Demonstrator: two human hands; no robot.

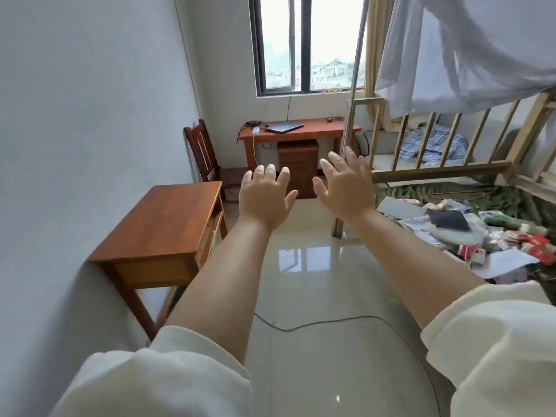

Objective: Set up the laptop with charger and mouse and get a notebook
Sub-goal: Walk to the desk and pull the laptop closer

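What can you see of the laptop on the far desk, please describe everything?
The laptop is a thin, dark grey slab. Its lid is closed and it lies flat on the reddish wooden desk under the window, left of the desk's middle, turned at a slight angle. A white charger sits apart to its left, near the desk's edge. Neither hand touches it. Finer details are too small to tell.
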